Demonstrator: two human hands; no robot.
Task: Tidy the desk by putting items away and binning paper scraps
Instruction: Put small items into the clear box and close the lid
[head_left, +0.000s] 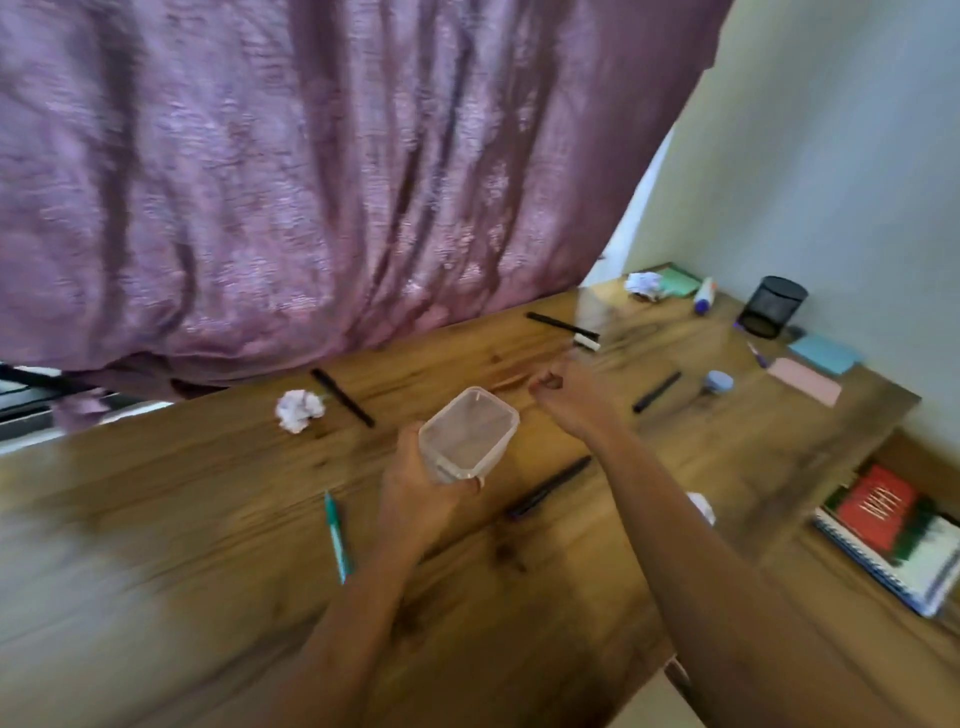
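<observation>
Head camera view, looking down over a wooden desk (182, 519), with some motion blur. Fingers of the left hand (415, 493) wrap around the lower part of a clear plastic tub (470, 434), holding it tilted above the middle of the desk with its open mouth facing the camera. The right hand (571, 397) reaches forward just beyond the tub, fingers curled loosely inward; whether it holds anything cannot be told.

A dark pen (548, 487) lies on the desk between the two forearms, and a teal pen (336, 538) lies left of the left wrist. Farther left, a crumpled paper ball (298, 410) sits beside a black pen (342, 397). Another black pen (657, 392) lies right of the right hand, near a small blue pot (719, 383). At the far right end stand a black mesh cup (774, 306), blue and pink sticky notes (815, 369), a glue stick (704, 296) and a second paper ball (643, 285). A purple curtain (311, 171) hangs behind the desk.
</observation>
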